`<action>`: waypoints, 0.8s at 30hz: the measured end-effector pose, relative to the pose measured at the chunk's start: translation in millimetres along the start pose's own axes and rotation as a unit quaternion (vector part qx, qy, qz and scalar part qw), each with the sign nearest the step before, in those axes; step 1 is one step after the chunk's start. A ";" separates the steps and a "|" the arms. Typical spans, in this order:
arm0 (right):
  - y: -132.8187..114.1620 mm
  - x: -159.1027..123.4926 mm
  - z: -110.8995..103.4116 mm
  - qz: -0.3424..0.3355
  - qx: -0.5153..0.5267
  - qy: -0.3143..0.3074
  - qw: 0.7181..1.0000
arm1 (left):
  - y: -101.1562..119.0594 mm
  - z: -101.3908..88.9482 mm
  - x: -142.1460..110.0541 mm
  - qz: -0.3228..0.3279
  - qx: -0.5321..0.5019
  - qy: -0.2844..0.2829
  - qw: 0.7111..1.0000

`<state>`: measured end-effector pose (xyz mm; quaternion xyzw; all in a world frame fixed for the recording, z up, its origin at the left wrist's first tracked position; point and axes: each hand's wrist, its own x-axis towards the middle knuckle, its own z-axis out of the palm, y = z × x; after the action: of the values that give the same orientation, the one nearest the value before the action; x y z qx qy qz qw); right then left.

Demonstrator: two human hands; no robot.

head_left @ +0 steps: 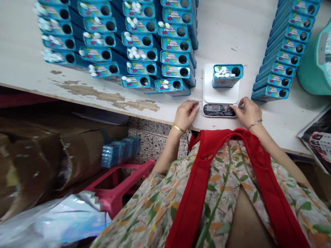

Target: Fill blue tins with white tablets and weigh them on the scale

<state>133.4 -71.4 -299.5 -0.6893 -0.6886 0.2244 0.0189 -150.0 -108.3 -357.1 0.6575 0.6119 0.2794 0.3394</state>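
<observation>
White plastic: one small scale (207,88), set flat on the pale table (224,34). Upon its platform, one blue tin (227,83), upright, with a lot of white tablets (223,73) loose on its top. Display (213,108): digits I read as 1500, any decimal point too small to tell. Left hand (186,113): just beside the scale's left side, fingers loosely curled, tips close together; whether anything is pinched there I cannot tell from my remote post. Right hand (249,111): at the scale's near right corner, thumb and forefinger parted, thumb by the panel, no item in its grip. Four columns of tins (138,67), left of the scale: most visible tops bear tablets, several in the nearest column bear none. Single row of tins (278,80), right: no tablets on top, round openings uncovered. Progress, in my judgement: one weighing under way, a reading up, the tin not yet lifted off; the tablet-topped pieces look part-handled, their loose tablets yet to be dealt with. Which tablet-free tins are finished I cannot tell, the openings showing only dark. Also listed: teal tub (310,75), pink stool (113,198), brown carton (88,151).
</observation>
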 end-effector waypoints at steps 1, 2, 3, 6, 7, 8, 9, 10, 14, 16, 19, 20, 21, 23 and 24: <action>-0.4 0.6 1.6 -0.003 -0.008 -0.007 1.000 | -1.0 0.7 -0.1 -0.002 0.001 0.001 1.000; 0.2 0.6 3.2 -0.008 -0.012 -0.012 1.000 | -2.1 1.5 -0.2 -0.003 0.002 0.001 1.000; 1.7 -0.2 4.3 -0.015 -0.012 -0.013 1.000 | -3.0 2.2 -0.3 -0.004 0.002 0.003 1.000; 7.2 -5.0 0.0 -0.046 0.013 0.002 0.999 | -3.5 3.4 -0.3 -0.002 0.004 0.003 1.000; 7.7 -6.4 -5.3 -0.064 0.033 0.015 0.997 | -2.2 3.4 -0.2 0.001 0.007 0.003 1.000; 6.7 -6.9 -12.7 -0.084 0.056 0.032 0.994 | 0.0 3.1 0.1 0.007 0.009 0.005 1.000; 4.1 -6.3 -22.0 -0.106 0.078 0.054 0.990 | 3.0 2.6 0.4 0.016 0.011 0.007 1.000; -0.2 -4.2 -32.7 -0.129 0.095 0.079 0.984 | 6.8 1.8 1.0 0.028 0.011 0.011 1.000; -27.0 19.4 -76.5 -0.199 0.105 0.129 0.966 | 22.8 -1.5 4.3 0.079 0.008 0.026 0.997; -40.0 35.9 -91.8 -0.222 0.107 0.106 0.963 | 27.4 -2.8 5.2 0.085 0.012 0.027 0.996; -54.6 55.7 -102.4 -0.233 0.156 0.076 0.957 | 27.5 -3.4 3.3 0.070 0.011 0.025 0.997; -58.6 59.9 -102.6 -0.231 0.191 0.073 0.951 | 26.2 -3.2 2.0 0.063 0.009 0.024 0.998; -62.2 62.9 -101.3 -0.227 0.233 0.073 0.943 | 24.6 -2.7 0.5 0.056 0.008 0.024 0.998; -68.7 66.0 -94.8 -0.207 0.316 0.077 0.923 | 21.6 -1.2 -2.1 0.042 0.009 0.021 0.999; -71.4 66.4 -90.1 -0.192 0.346 0.077 0.915 | 20.5 -0.2 -3.0 0.036 0.009 0.018 0.999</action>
<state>93.2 21.3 -213.4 -0.5092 -0.6836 0.3871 0.3515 -137.8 -111.7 -340.7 0.6770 0.5962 0.2981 0.3119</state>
